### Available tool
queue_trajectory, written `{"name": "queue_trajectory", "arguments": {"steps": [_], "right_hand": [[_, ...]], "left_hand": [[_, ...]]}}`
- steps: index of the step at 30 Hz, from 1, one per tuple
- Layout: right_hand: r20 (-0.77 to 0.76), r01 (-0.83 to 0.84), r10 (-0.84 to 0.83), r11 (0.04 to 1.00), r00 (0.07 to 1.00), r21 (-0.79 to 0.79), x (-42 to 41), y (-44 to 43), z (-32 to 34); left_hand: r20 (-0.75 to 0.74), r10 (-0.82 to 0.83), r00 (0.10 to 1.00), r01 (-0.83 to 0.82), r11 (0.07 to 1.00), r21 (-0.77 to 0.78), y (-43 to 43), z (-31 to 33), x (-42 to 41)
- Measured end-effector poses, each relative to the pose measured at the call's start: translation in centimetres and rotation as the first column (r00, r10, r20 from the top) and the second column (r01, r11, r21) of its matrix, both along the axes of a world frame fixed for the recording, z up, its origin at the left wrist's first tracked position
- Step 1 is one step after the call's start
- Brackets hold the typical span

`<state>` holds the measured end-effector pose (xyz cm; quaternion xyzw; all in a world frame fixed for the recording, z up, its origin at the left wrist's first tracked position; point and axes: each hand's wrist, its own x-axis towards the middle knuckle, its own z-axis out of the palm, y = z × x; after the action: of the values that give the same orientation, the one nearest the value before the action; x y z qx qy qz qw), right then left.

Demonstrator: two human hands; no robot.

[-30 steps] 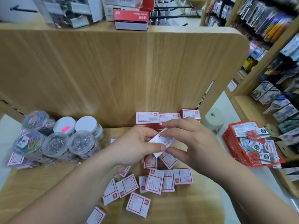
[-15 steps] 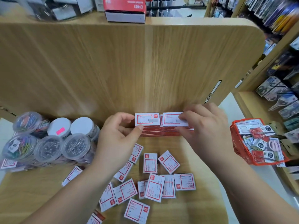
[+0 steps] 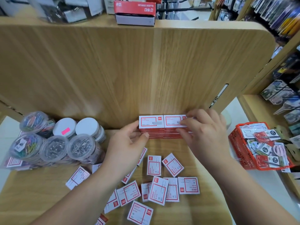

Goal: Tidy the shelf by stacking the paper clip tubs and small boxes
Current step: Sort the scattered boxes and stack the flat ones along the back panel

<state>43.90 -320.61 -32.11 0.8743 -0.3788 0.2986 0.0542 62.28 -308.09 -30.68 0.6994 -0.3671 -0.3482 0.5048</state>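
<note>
Two side-by-side stacks of small red-and-white boxes (image 3: 151, 123) stand against the wooden back panel. My left hand (image 3: 128, 148) holds the left end of the stacks, thumb on the red front edge. My right hand (image 3: 204, 129) rests on the right stack, fingers curled over its top box and right end. Several loose small boxes (image 3: 158, 189) lie scattered on the wooden shelf (image 3: 32, 189) in front of me. Clear round paper clip tubs (image 3: 53, 148) are clustered at the left, some with white lids (image 3: 87, 126).
A red basket (image 3: 238, 148) full of packaged goods sits at the right, off the shelf edge. A larger red and grey box (image 3: 134, 12) lies on the top ledge. Product racks (image 3: 279, 21) fill the far right.
Both hands carried a small box from mid-shelf back to the stacks against the panel and now hold the stacks at either end. The camera leaned in closer.
</note>
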Motion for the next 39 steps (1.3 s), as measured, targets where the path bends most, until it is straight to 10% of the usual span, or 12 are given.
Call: {"name": "queue_trajectory", "arguments": {"steps": [22,33,39], "right_hand": [[0.276,0.021,-0.086,0.973,0.957,0.231,-2.6,-0.6,-2.1],[0.410,0.029,-0.212,0.912,0.887,0.408,-3.2,0.7,-2.5],[0.422,0.029,-0.214,0.915,0.881,0.402,-2.7,0.9,-2.3]], "left_hand": [[0.714,0.083,0.695,-0.067,0.996,-0.051,-2.2,-3.5,1.1],[0.248,0.150,0.957,-0.154,0.988,-0.003,-0.3,-3.5,-0.7],[0.358,0.052,0.932,-0.058,0.998,0.004,-0.7,-2.5,-0.7]]}}
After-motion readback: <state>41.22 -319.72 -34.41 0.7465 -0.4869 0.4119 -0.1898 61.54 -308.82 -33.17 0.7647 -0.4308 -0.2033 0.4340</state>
